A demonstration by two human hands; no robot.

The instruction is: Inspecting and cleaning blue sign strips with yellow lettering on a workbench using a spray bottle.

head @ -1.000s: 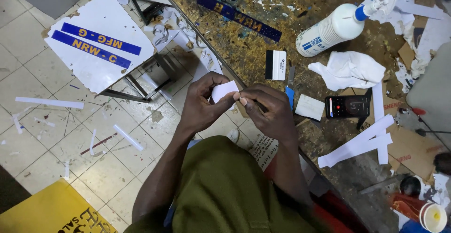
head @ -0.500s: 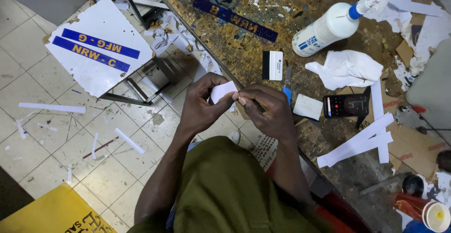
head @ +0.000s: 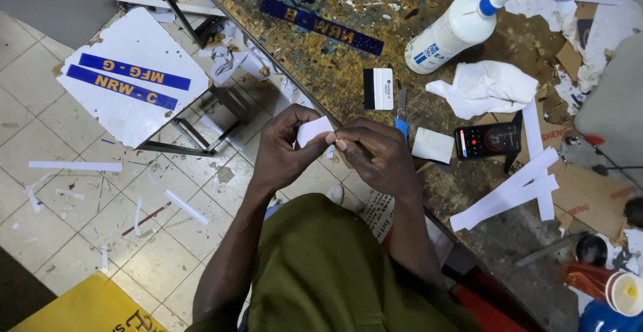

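Pale floor tiles (head: pixel 80 218) strewn with paper scraps fill the left half of the frame, and a worn, paint-splashed workbench (head: pixel 335 71) runs across the upper right.

On a stand at upper left lies one white board (head: pixel 134 77) carrying two blue strips with yellow letters. One more blue strip (head: pixel 321 25) lies on the bench at top centre. One white squeeze bottle (head: pixel 455 32) with a blue nozzle lies on its side at upper right, and one crumpled white cloth (head: pixel 485 89) sits just below it. Two long white paper strips (head: pixel 509 191) cross near the right edge. One dark phone (head: pixel 487 141) with a lit screen lies right of centre, with one small white block (head: pixel 433 146) just beside it on the left. One white card (head: pixel 379 89) with a dark band lies above the hands, and one blue-handled knife (head: pixel 400 114) is next to it.

At centre, the left hand (head: pixel 284 148) and right hand (head: pixel 378 154) meet on one small white slip of paper (head: pixel 313 131). The left curls around its lower left edge; the right pinches its right end between thumb and fingertips. The slip's long axis runs roughly left to right, tilted slightly up to the right.
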